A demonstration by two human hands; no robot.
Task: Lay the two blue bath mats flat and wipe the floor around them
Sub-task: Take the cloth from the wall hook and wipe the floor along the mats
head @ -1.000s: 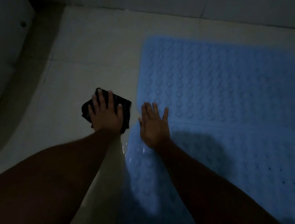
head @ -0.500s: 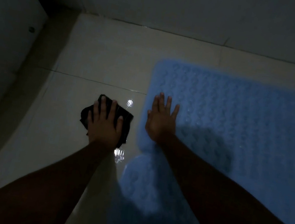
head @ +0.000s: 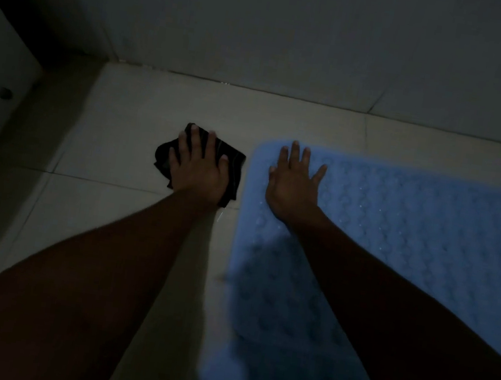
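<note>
The left hand [head: 195, 171] presses flat, fingers straight, on a dark cloth [head: 164, 155] on the tiled floor [head: 120, 145], just beside the blue bath mat [head: 414, 232]. The right hand [head: 291, 187] lies spread on the mat's far left corner, gripping nothing.

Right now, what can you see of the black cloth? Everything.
The cloth is black, soft-looking fabric with faint stripes, bunched into a small wad. It lies on the pale tiled floor, close beside the left edge of the blue mat; whether they touch is unclear. The left hand presses on it with straight fingers and covers its middle, so only its edges show. The dim light hides finer detail.
</note>
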